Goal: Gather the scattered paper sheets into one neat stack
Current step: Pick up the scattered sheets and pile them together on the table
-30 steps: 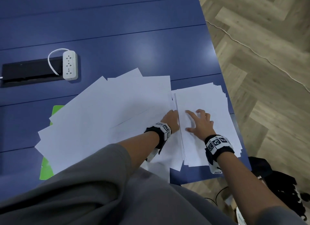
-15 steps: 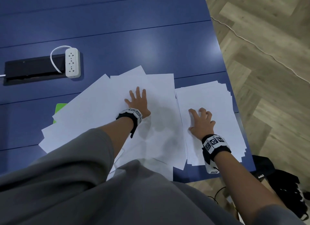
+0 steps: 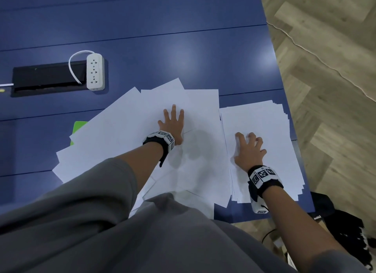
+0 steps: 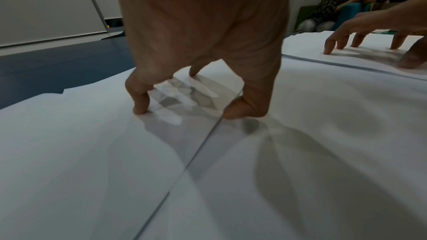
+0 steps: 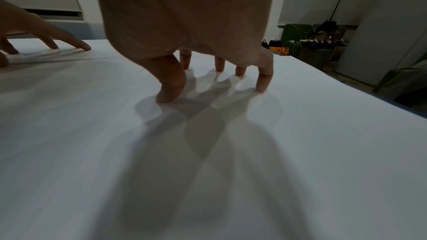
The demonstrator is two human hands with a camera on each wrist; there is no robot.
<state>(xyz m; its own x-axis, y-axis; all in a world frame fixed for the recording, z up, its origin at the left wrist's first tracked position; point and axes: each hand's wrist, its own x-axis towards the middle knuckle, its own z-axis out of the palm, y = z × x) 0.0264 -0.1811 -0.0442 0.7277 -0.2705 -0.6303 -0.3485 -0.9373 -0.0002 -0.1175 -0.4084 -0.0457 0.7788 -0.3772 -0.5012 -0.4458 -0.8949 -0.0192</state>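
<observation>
On the blue worktop [image 3: 183, 38], the left hand [image 3: 173, 124] lies flat, fingers straight and spread, on the fanned loose sheets [image 3: 122, 134]. At its 3 o'clock, the right hand [image 3: 247, 150] presses arched fingertips [image 5: 262, 87] onto the stack [image 3: 270, 134], gripping nothing. A power strip [image 3: 95, 71] sits at 10 o'clock.

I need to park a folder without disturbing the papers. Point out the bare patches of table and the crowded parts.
Free: the blue table beyond the white power strip and the fanned white sheets, and the blue strip left of that fan. Crowded: the near right, where the fan meets the squared paper stack at the table edge, both hands pressing there.
</observation>
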